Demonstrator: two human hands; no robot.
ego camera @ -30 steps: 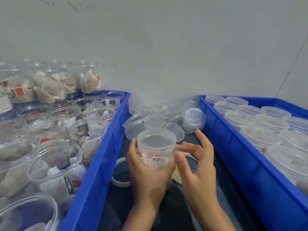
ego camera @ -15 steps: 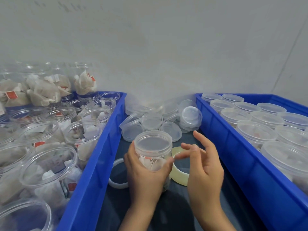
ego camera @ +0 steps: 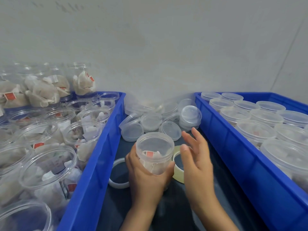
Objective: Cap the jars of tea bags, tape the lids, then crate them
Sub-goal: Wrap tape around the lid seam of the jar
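The left hand (ego camera: 146, 174) grips the capped jar (ego camera: 155, 152) upright over the dark desk (ego camera: 221, 194), between the two blue crates. The right hand (ego camera: 196, 157) hovers released just right of it. The tape roll (ego camera: 179, 165) lies just behind the jar, nearer the right hand, so that hand looks best placed to fetch it

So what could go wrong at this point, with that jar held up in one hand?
1. The capped jar is held only by the left hand, tilted above the dark surface; it could slip if the grip loosens.
2. The right hand is open and blurred, right beside the jar; a careless swipe might knock it.
3. The tape roll sits partly hidden behind the jar and hand, so reaching for it may be awkward.
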